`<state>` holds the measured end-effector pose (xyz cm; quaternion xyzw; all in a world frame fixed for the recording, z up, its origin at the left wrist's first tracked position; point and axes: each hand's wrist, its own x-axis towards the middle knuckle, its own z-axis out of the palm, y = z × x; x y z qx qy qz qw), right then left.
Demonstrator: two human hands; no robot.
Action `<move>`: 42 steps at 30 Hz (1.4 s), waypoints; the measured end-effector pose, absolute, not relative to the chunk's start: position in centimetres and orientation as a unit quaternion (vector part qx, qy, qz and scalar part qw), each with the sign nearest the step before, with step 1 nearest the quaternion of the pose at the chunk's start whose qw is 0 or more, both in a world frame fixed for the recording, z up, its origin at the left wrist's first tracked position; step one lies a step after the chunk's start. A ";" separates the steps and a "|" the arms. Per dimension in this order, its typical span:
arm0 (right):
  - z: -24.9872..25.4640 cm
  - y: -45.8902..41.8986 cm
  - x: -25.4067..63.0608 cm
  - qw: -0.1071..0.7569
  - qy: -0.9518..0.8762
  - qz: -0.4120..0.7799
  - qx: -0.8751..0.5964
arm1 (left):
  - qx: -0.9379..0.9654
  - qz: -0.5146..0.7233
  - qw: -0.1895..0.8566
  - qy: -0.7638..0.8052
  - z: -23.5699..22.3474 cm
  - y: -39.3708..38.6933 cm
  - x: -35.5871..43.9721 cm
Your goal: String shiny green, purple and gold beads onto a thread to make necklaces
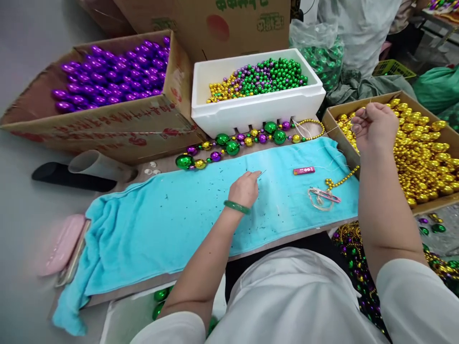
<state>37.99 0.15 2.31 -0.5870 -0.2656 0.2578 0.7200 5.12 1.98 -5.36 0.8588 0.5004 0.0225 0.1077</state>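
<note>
My left hand (245, 188) rests on the turquoise towel (161, 224) with its fingers pinched on a thin needle (262, 173); a green bangle sits on that wrist. My right hand (373, 125) is raised over the box of gold beads (423, 153), fingers pinched on a fine thread that runs down toward the towel. A strand of small gold beads (340, 180) hangs at the towel's right edge. A string of large green, purple and gold beads (233, 143) lies along the towel's far side.
A white foam box (251, 107) holds small mixed beads. A cardboard box (107, 119) of purple beads stands at the left. A pink lighter (304, 170) and small scissors (322, 196) lie on the towel. More bead strings (358, 267) pile at the lower right.
</note>
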 end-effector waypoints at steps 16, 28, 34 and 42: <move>-1.7 -0.2 39.8 0.429 -0.424 0.190 -0.774 | 0.899 -0.053 0.060 0.431 -7.3 4.6 10.6; -0.5 -18.1 54.4 0.077 -0.290 0.103 -0.948 | 0.940 -0.123 -0.060 0.312 -10.7 6.7 10.9; -4.0 -19.5 52.2 0.048 -0.416 0.264 -0.869 | 0.946 -0.061 -0.098 0.304 -9.5 6.7 11.3; -6.3 -18.1 51.7 0.002 -0.454 0.294 -0.841 | 0.960 0.130 -0.015 0.247 -3.7 5.9 18.9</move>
